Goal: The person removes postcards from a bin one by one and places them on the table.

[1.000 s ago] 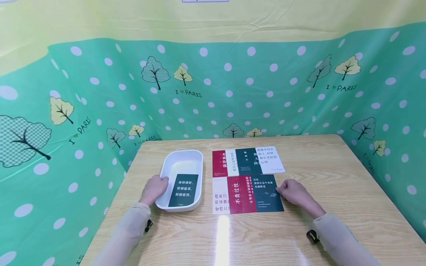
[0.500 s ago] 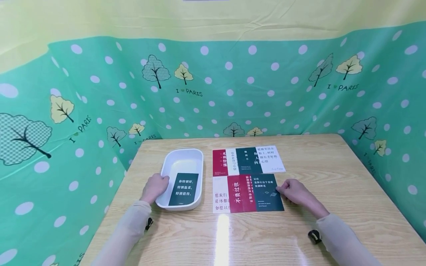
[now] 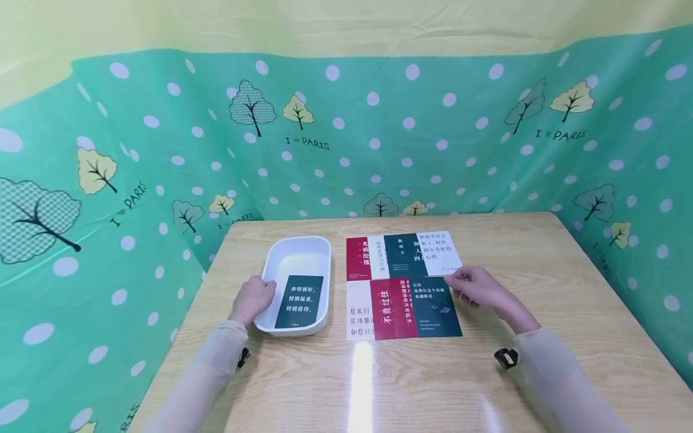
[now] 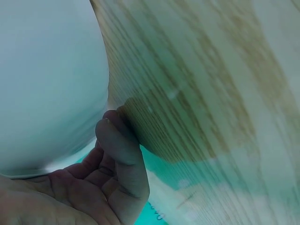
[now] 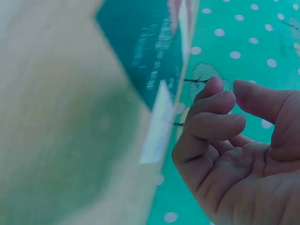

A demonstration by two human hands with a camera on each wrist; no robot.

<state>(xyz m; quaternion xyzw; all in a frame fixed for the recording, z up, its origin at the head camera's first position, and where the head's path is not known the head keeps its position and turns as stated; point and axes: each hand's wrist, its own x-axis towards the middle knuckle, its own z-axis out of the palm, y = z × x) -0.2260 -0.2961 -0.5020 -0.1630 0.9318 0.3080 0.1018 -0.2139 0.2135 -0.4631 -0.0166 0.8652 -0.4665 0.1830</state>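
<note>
At the left, my left hand (image 3: pixel 253 299) grips the near-left rim of a white plastic tray (image 3: pixel 272 255). A dark green card (image 3: pixel 299 300) with white writing lies inside it. The left wrist view shows the curled fingers (image 4: pixel 121 140) against the tray's outer wall (image 4: pixel 51 84). My right hand (image 3: pixel 479 290) hovers by the top right corner of another dark green card (image 3: pixel 436 316), the last in the lower row. In the right wrist view its fingers (image 5: pixel 211 126) are loosely bent, a gap between thumb and forefinger, holding nothing.
Two rows of overlapping cards lie mid-table: a red card (image 3: pixel 357 258), a white card (image 3: pixel 440 252) and others above, a white card (image 3: pixel 358 307) and a red card (image 3: pixel 385 313) below. The wooden table (image 3: pixel 303 385) is backed by a green dotted cloth (image 3: pixel 346 150).
My right hand has let go of the right edge of the lower row's green card and risen toward its upper corner. The left hand stays on the tray. The head view has tilted slightly.
</note>
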